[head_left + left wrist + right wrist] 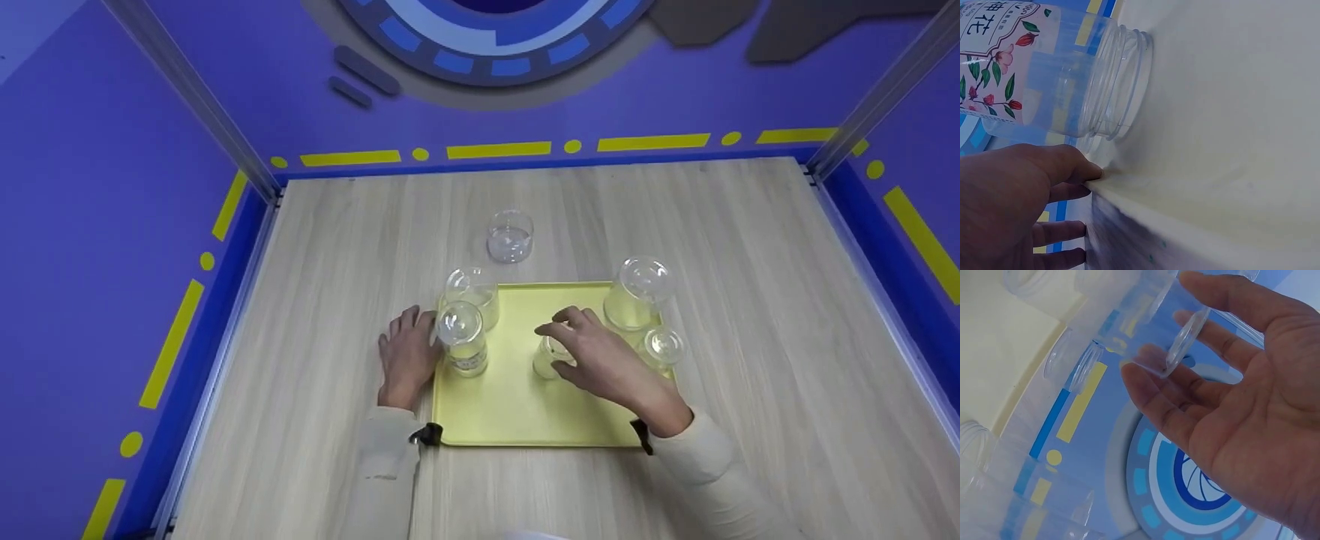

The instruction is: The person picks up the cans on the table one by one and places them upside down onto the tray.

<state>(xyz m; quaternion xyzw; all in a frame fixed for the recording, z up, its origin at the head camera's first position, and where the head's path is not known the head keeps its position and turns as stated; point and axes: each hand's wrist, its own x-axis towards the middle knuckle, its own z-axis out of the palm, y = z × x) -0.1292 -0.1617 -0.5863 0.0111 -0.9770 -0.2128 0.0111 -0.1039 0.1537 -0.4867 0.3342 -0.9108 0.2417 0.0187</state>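
The left hand (409,356) is at the tray's left side; in the left wrist view its thumb touches the rim of the yellow tray (517,416), with the other fingers extended along the outside. Close to that hand, a clear jar (1067,73) with a flowered label stands mouth down on the tray. Over the tray's middle, the right hand (607,364) has its fingers spread around the upturned base of a small clear jar (1145,332). Gaps show between fingers and jar; whether any fingertip touches it is unclear.
Behind the labelled jar stands a wider clear jar (486,307). A large clear jar (634,296) and a smaller clear jar (664,345) stand at the tray's right side. Beyond the tray, a short clear container (510,244) sits on the wooden table (315,262). Blue walls surround the table.
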